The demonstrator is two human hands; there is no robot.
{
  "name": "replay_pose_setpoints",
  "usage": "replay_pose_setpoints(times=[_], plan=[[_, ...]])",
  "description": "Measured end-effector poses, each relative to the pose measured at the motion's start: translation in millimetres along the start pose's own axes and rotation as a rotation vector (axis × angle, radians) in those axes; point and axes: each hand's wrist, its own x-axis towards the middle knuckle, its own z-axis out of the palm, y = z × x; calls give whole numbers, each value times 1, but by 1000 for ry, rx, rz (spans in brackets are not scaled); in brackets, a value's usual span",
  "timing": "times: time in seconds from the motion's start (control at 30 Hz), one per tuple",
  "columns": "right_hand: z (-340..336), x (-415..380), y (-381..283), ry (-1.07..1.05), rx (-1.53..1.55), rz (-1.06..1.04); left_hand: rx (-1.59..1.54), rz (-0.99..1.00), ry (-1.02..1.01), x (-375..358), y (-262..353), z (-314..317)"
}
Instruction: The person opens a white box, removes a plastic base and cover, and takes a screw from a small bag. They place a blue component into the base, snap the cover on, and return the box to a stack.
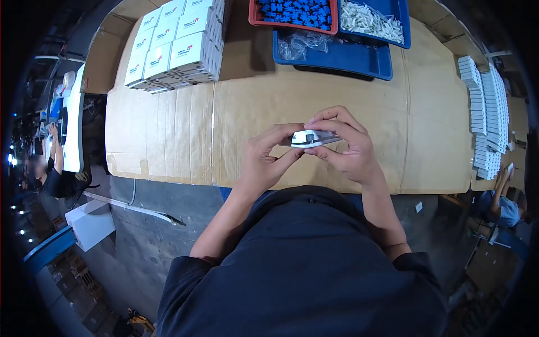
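A small white device [307,139] with a dark slot and dark edges is held up above the cardboard-covered table [252,106]. My left hand [268,153] pinches its left end between thumb and fingers. On its right side, the thumb and fingers of my right hand [348,143] grip it too. Something greyish and clear shows at the device's right end, under my right fingers; I cannot make out what it is.
Stacked white boxes [178,48] stand at the back left. At the back are a red tray [292,25] of blue parts, a blue tray [405,33] of white parts and a blue tray [342,63] with plastic bags. White stacks [487,118] line the right. Other people sit left and right.
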Motion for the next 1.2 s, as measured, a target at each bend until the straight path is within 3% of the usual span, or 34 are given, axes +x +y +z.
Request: replay_pose_setpoints(times=[0.33, 0.43, 0.53, 0.63, 1.2], plan=[[3, -6, 7, 39, -85, -4, 58, 49, -7, 2, 1, 0], [5, -5, 4, 42, 26, 30, 12, -11, -28, -1, -5, -1], [4, 0, -8, 94, 221, 125, -411, -168, 59, -8, -13, 8], [-9, -5, 6, 10, 187, 58, -514, -129, 43, -8, -9, 7], [-4, -8, 4, 40, 74, -17, -498, -31, -1, -3, -12, 9]])
